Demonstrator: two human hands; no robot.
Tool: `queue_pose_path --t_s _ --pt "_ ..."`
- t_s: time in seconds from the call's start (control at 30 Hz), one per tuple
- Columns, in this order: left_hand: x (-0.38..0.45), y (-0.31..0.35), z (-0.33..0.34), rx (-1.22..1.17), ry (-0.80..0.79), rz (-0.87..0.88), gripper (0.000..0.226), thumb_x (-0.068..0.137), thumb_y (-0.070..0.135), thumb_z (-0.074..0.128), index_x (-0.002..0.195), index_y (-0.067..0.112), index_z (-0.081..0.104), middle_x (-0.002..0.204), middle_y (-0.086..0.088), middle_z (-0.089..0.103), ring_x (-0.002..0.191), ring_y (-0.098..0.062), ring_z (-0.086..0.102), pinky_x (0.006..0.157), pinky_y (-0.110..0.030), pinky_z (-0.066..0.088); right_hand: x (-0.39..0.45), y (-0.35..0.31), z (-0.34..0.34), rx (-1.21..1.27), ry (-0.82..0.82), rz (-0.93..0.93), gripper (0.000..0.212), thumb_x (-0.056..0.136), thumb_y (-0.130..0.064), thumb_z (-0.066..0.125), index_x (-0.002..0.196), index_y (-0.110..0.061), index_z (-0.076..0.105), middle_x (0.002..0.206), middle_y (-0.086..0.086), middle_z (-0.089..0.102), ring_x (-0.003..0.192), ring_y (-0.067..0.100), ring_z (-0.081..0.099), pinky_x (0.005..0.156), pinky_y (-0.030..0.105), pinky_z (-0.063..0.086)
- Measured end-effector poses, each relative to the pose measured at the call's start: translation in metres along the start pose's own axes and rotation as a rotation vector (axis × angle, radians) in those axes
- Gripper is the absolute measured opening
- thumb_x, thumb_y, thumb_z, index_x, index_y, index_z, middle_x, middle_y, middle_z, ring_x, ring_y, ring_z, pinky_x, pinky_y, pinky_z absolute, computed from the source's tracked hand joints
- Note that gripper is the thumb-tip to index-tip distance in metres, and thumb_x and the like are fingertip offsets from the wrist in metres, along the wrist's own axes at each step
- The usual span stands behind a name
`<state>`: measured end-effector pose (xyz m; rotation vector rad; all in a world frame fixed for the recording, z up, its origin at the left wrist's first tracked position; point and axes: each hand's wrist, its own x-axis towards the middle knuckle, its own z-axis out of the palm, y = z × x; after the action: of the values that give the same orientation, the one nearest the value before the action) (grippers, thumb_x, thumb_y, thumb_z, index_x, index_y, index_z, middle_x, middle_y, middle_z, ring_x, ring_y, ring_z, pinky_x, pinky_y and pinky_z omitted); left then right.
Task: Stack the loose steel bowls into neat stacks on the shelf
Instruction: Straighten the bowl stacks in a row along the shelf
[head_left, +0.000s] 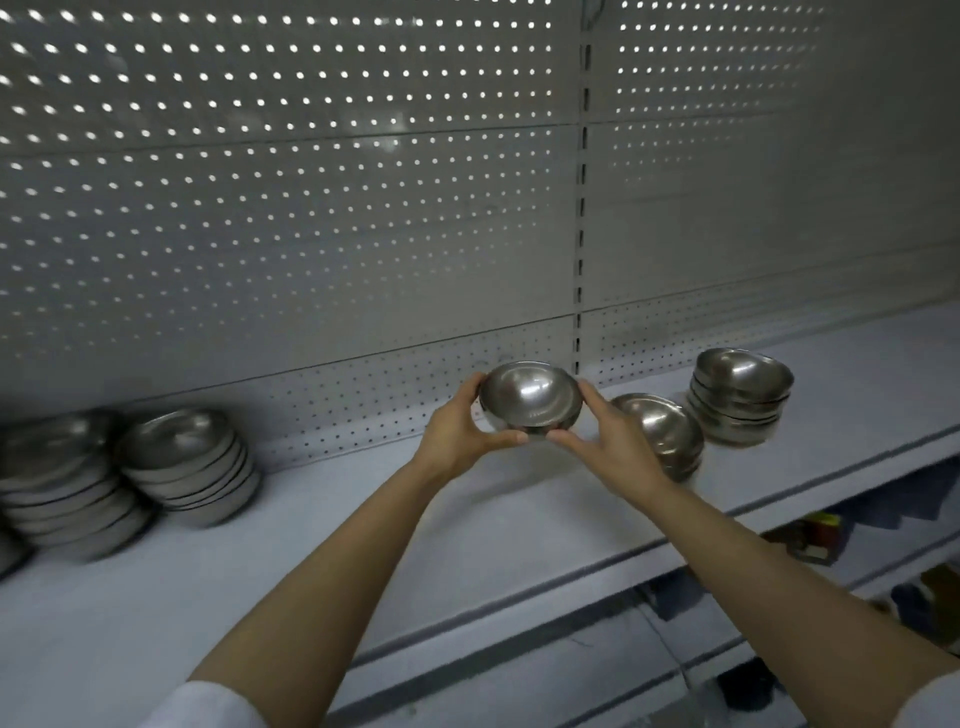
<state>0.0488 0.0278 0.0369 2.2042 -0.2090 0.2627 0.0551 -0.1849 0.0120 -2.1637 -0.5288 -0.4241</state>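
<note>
both hands on it: left hand (457, 436) and right hand (613, 447) each take a grip on opposite rims of the steel bowl (530, 397), fingers clamped on it, holding it level above the shelf (415, 545), likely so it drops straight. short stack (667, 434) waits just right, taller stack (740, 395) beyond.

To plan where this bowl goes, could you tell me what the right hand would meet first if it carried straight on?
Probably the perforated back panel: the right hand, gripping the held bowl, points up and away towards it, though depth is unclear.
</note>
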Motion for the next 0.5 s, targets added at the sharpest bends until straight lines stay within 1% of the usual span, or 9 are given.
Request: queue_pose_path --t_s 0.1,0.17,0.2,0.27,0.33,0.4,0.5 --pt "-0.026 -0.024 -0.045 0.032 0.088 -0.062 0.090 0.067 0.038 0.089 0.143 0.028 0.042 0.143 0.005 0.053 0.132 -0.017 0.048 0.098 -0.025 0.036 0.010 -0.030 0.041 0.033 -0.052 -0.049 0.074 0.082 -0.052 0.065 0.145 -0.033 0.031 0.135 -0.007 0.054 0.119 0.009 0.050 0.094 0.022 0.040" --pt "-0.042 -0.038 -0.076 0.062 0.142 -0.094 0.087 0.068 0.038 0.089 0.141 0.028 0.044 0.138 0.008 0.055 0.127 -0.015 0.050 0.096 -0.026 0.038 0.019 -0.054 0.069 0.064 -0.089 -0.081 0.073 0.082 -0.051 0.065 0.145 -0.033 0.033 0.134 -0.008 0.054 0.115 0.005 0.049 0.091 0.019 0.038" --pt "-0.051 -0.045 -0.091 0.072 0.168 -0.111 0.085 0.068 0.037 0.089 0.140 0.027 0.044 0.135 0.010 0.055 0.122 -0.012 0.050 0.095 -0.026 0.038 0.024 -0.066 0.083 0.081 -0.109 -0.102 0.072 0.082 -0.051 0.066 0.144 -0.032 0.034 0.134 -0.008 0.054 0.115 0.005 0.049 0.091 0.019 0.038" --pt "-0.066 -0.060 -0.121 0.076 0.210 -0.144 0.084 0.069 0.034 0.089 0.140 0.024 0.045 0.130 0.009 0.056 0.115 -0.007 0.048 0.093 -0.024 0.039 0.032 -0.088 0.110 0.106 -0.154 -0.136 0.074 0.082 -0.052 0.066 0.145 -0.029 0.035 0.136 -0.007 0.054 0.120 0.009 0.051 0.093 0.019 0.039" --pt "-0.079 -0.076 -0.149 0.082 0.244 -0.178 0.084 0.068 0.032 0.090 0.140 0.022 0.047 0.131 0.006 0.058 0.115 -0.008 0.050 0.093 -0.024 0.040 0.039 -0.108 0.138 0.124 -0.196 -0.151 0.078 0.082 -0.053 0.066 0.147 -0.027 0.032 0.140 -0.005 0.051 0.126 0.012 0.048 0.095 0.018 0.036" --pt "-0.091 -0.091 -0.175 0.088 0.282 -0.215 0.086 0.065 0.031 0.091 0.139 0.021 0.048 0.130 0.005 0.059 0.119 -0.011 0.054 0.096 -0.025 0.044 0.046 -0.130 0.164 0.152 -0.232 -0.164 0.079 0.082 -0.051 0.067 0.148 -0.026 0.031 0.142 -0.004 0.049 0.128 0.013 0.047 0.096 0.018 0.036" --pt "-0.105 -0.113 -0.214 0.129 0.332 -0.267 0.086 0.062 0.035 0.093 0.136 0.021 0.051 0.126 0.005 0.061 0.114 -0.011 0.058 0.090 -0.015 0.046 0.058 -0.164 0.199 0.197 -0.288 -0.187 0.075 0.082 -0.046 0.070 0.146 -0.027 0.035 0.137 -0.006 0.054 0.124 0.013 0.050 0.094 0.019 0.038"
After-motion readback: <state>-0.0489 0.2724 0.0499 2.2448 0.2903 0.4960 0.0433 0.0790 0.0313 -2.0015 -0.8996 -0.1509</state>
